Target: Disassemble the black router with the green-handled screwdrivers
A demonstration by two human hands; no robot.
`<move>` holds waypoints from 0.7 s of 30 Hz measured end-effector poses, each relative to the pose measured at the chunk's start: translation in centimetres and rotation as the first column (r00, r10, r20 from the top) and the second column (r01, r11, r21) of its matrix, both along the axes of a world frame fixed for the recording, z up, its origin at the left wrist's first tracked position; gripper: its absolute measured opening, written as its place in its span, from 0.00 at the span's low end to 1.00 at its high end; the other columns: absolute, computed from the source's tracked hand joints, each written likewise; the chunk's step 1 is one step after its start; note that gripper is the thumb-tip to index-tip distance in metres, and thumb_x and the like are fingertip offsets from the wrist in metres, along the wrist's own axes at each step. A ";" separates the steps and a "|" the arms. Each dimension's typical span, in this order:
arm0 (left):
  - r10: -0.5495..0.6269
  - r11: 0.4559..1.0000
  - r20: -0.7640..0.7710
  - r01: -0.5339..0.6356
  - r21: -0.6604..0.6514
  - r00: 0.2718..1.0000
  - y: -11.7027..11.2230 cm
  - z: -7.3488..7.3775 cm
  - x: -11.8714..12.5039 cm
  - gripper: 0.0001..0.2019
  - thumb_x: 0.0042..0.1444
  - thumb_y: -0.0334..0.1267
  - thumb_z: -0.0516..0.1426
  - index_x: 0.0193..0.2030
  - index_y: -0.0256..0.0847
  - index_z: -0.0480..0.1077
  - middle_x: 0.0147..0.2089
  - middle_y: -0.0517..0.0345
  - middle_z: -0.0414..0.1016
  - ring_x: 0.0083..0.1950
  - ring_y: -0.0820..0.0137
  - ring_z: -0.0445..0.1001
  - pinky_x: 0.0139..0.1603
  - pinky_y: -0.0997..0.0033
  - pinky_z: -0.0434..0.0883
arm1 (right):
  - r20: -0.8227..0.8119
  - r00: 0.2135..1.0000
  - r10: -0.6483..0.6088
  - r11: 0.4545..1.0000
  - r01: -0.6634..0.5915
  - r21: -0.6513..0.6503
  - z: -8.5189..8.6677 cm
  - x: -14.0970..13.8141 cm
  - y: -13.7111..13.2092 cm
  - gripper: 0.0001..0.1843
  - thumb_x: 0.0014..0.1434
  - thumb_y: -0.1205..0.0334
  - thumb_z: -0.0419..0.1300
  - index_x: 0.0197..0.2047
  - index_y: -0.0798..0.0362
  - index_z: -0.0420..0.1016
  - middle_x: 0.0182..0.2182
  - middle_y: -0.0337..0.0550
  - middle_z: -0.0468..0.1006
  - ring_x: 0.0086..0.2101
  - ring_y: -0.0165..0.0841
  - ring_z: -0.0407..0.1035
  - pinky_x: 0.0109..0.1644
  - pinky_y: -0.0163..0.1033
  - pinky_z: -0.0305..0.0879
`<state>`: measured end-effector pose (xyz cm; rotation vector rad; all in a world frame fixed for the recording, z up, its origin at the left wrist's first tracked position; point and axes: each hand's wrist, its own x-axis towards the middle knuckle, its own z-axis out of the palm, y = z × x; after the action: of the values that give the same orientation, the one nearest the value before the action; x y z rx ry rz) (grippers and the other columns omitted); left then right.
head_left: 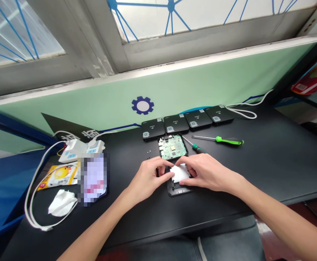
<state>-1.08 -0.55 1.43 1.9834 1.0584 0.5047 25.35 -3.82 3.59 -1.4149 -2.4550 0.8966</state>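
Well, our left hand [147, 179] and right hand [206, 172] close in from either side on a white pad [179, 173], the fingertips seeming to pinch its edges rather than lying spread. The pad sits over an open black plastic casing [173, 189], just below a green circuit board [173, 146] on the dark surface [270, 170]. We judge the pad light and soft, apt to bend or cling, so its edges are the place to hold it, not its middle. The casing looks stiff but thin-walled, best steadied by its rim. A green-handled screwdriver [229, 141] lies just beyond the board.
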 end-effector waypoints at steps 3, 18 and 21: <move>-0.003 1.000 -0.002 0.003 -0.009 1.000 0.0 0.2 0.1 0.12 0.64 0.47 0.73 0.51 0.47 0.87 0.33 0.64 0.72 0.32 0.71 0.69 0.34 0.71 0.66 | -0.003 1.000 0.000 1.000 0.000 0.003 0.1 0.0 0.0 0.21 0.71 0.50 0.73 0.60 0.51 0.78 0.33 0.37 0.80 0.34 0.37 0.73 0.39 0.39 0.55; -0.058 0.998 -0.056 0.059 0.021 0.997 -0.3 0.9 0.0 0.17 0.60 0.46 0.76 0.54 0.46 0.85 0.37 0.63 0.72 0.34 0.70 0.71 0.35 0.70 0.68 | -0.006 1.000 -0.006 1.000 0.006 -0.015 -0.1 0.0 -0.1 0.21 0.73 0.48 0.70 0.60 0.50 0.76 0.32 0.35 0.80 0.30 0.35 0.72 0.37 0.39 0.52; -0.063 0.998 -0.070 0.065 0.027 0.996 -0.4 0.9 0.1 0.17 0.62 0.46 0.75 0.54 0.45 0.84 0.37 0.62 0.73 0.35 0.69 0.72 0.35 0.70 0.68 | -0.017 1.000 -0.006 1.000 0.006 -0.007 -0.3 0.0 -0.1 0.21 0.73 0.46 0.70 0.60 0.50 0.76 0.31 0.36 0.80 0.29 0.35 0.72 0.37 0.39 0.52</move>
<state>-0.98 -0.96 2.37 2.0667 1.0317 0.4225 25.40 -3.94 3.33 -1.4105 -2.4360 0.9136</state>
